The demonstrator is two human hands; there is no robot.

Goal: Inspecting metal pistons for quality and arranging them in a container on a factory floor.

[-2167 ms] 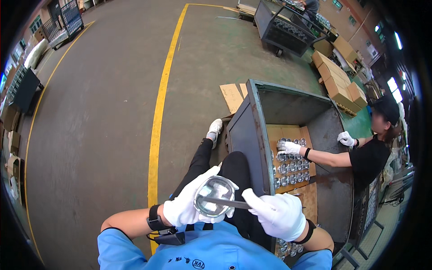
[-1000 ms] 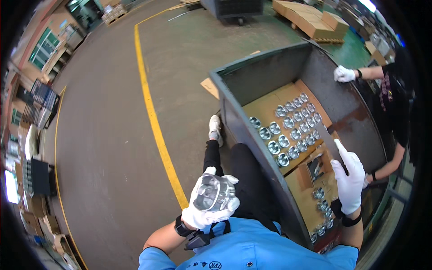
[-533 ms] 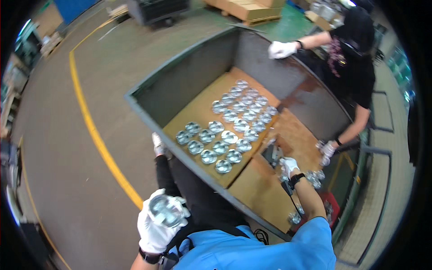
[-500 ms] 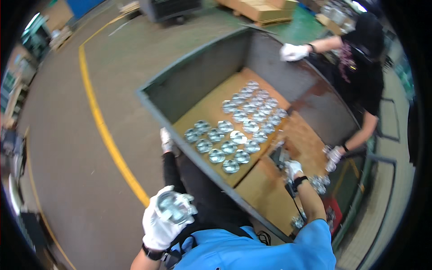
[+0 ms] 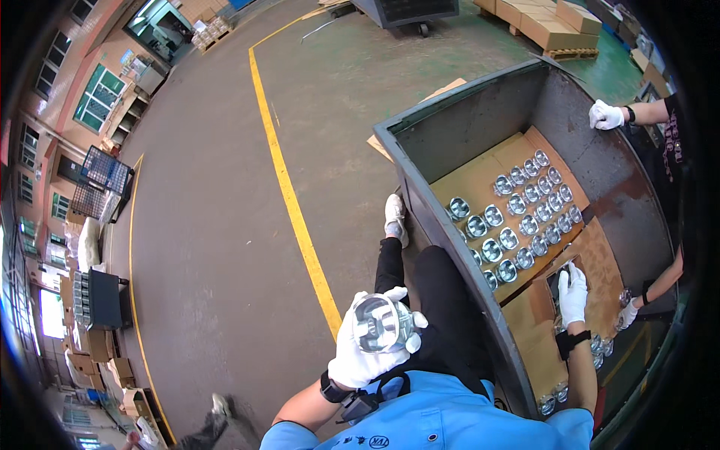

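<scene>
My left hand (image 5: 352, 360), in a white glove, is closed round a shiny metal piston (image 5: 380, 322), held up in front of my body outside the bin. My right hand (image 5: 574, 296), also gloved, reaches into a grey metal bin (image 5: 472, 120). Its fingers are at a dark object (image 5: 556, 285) beside a cardboard flap; I cannot make out what that object is or how firmly it is gripped. Several pistons (image 5: 529, 224) stand in rows on the cardboard lining (image 5: 469, 174) to the far left of my right hand. More pistons (image 5: 598, 349) lie to its right.
A co-worker's gloved hand (image 5: 606, 115) rests on the bin's far right rim; another co-worker's hand (image 5: 627, 315) is low inside by loose pistons. My shoe (image 5: 396, 214) is beside the bin. A yellow line (image 5: 289, 191) crosses the floor. Boxes on a pallet (image 5: 551, 30) stand behind.
The view has swung left, so the bin appears farther right. My left hand still holds the piston, now turned and showing more clearly. My right hand stays inside the bin.
</scene>
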